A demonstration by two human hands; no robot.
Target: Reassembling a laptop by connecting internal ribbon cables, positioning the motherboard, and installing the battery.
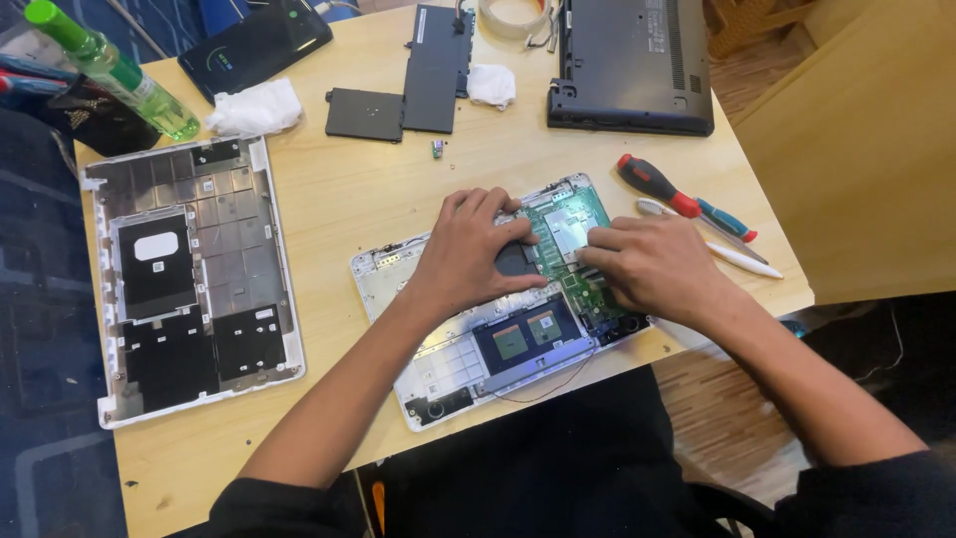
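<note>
An opened white laptop base (448, 364) lies on the wooden table (358, 199) in front of me, its green circuit board (570, 224) exposed. My left hand (473, 249) rests on the base with its fingers on a dark part (516, 261) beside the board. My right hand (652, 267) presses down on the board's right half, fingertips curled toward the middle. Whether either hand pinches anything small is hidden by the fingers.
A detached white bottom cover (189, 279) lies at the left. A red-handled screwdriver (662, 189) and a white pen (732, 254) sit right of the board. Farther back are a black laptop (632, 65), black battery panels (418, 85), white tissues (257, 108), a green bottle (115, 70) and tape (513, 15).
</note>
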